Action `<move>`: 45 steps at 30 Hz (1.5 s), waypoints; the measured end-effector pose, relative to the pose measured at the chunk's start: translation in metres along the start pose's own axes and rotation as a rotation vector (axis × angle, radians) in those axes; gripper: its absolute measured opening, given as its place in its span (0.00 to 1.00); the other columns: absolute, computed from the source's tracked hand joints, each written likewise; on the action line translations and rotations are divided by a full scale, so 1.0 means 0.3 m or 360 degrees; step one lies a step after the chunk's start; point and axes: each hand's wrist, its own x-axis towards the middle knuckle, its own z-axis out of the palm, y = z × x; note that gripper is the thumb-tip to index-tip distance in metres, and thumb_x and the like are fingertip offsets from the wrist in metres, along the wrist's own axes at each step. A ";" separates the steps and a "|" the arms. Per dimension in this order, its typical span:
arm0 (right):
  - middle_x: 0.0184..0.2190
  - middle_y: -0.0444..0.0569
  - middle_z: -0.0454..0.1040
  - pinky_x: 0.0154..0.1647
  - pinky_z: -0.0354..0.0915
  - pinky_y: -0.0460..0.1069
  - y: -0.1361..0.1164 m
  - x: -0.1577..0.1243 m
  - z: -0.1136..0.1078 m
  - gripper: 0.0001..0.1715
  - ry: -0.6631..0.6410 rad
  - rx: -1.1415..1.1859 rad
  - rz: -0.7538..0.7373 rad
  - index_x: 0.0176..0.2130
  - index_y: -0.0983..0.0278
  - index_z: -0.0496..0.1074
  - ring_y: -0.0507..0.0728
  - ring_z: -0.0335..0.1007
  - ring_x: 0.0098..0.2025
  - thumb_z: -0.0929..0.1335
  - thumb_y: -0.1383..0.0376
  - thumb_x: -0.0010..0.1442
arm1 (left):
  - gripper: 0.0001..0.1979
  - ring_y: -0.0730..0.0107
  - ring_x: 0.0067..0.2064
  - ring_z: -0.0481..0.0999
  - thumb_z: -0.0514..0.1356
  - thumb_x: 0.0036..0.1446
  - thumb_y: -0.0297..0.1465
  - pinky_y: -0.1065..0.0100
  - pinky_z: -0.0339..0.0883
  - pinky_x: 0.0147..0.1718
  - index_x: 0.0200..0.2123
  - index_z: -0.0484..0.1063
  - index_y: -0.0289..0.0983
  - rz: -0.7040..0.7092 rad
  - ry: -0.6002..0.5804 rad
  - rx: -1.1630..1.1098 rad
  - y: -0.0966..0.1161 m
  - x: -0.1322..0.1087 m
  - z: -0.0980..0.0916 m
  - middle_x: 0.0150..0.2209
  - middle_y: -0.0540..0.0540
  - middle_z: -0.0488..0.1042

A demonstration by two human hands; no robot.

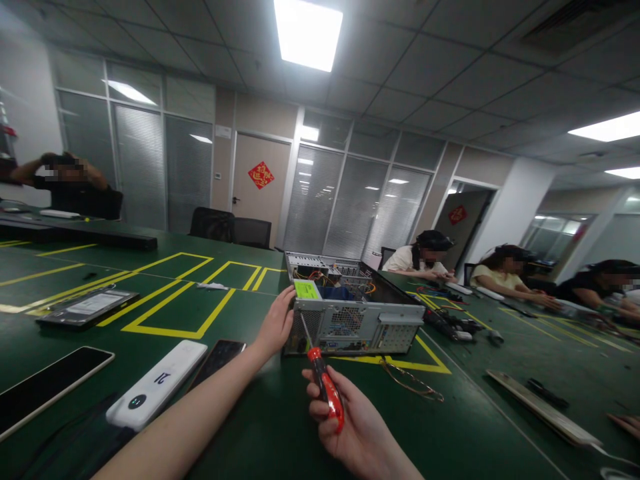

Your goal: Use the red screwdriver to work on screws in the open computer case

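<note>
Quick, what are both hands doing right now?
Left hand: open, resting against the computer case.
Right hand: closed, holding the red-and-black screwdriver.

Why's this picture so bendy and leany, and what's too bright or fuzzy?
Head view: the picture leans and stretches near its edges, probably from a wide lens; head view: the big ceiling light is washed out white, and the glass wall shows pale reflections; head view: the people on the picture's right look soft, with blocky patches, while the screwdriver looks clearer.
</note>
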 end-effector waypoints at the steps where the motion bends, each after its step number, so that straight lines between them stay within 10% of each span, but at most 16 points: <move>1: 0.24 0.45 0.67 0.13 0.51 0.36 -0.002 0.000 -0.002 0.17 -0.0047 0.0020 0.0020 0.41 0.71 0.67 0.44 0.57 0.19 0.63 0.59 0.59 | 0.22 0.63 0.63 0.53 0.43 0.63 0.30 0.53 0.50 0.60 0.60 0.50 0.39 -0.0001 0.0004 0.0000 0.001 0.000 0.000 0.61 0.40 0.54; 23: 0.19 0.39 0.59 0.11 0.42 0.33 -0.031 0.019 -0.039 0.15 -0.0103 0.0124 0.0063 0.31 0.69 0.65 0.40 0.47 0.16 0.65 0.58 0.58 | 0.21 0.64 0.63 0.53 0.43 0.63 0.30 0.54 0.50 0.61 0.60 0.50 0.38 0.0001 0.0003 -0.0011 -0.002 0.001 0.003 0.61 0.40 0.53; 31: 0.26 0.48 0.70 0.21 0.62 0.38 -0.023 0.022 -0.027 0.16 0.0065 0.0042 0.0075 0.38 0.70 0.67 0.47 0.67 0.25 0.64 0.58 0.58 | 0.22 0.63 0.63 0.53 0.43 0.63 0.31 0.52 0.50 0.60 0.60 0.50 0.39 -0.0005 0.0012 -0.0019 -0.005 -0.001 0.005 0.61 0.40 0.54; 38: 0.22 0.42 0.63 0.12 0.46 0.33 -0.026 0.024 -0.028 0.15 -0.0047 0.0206 0.0037 0.35 0.71 0.66 0.41 0.51 0.17 0.63 0.59 0.59 | 0.21 0.63 0.63 0.53 0.43 0.63 0.30 0.54 0.50 0.61 0.60 0.50 0.38 -0.0003 0.0014 -0.0027 -0.003 0.000 0.002 0.61 0.40 0.54; 45: 0.24 0.46 0.69 0.20 0.63 0.38 -0.011 0.022 -0.020 0.13 0.0154 0.0110 0.0015 0.32 0.70 0.67 0.46 0.64 0.24 0.65 0.60 0.58 | 0.21 0.63 0.63 0.53 0.43 0.63 0.31 0.53 0.50 0.61 0.60 0.50 0.39 -0.0009 -0.0001 -0.0030 -0.002 -0.001 0.002 0.61 0.40 0.54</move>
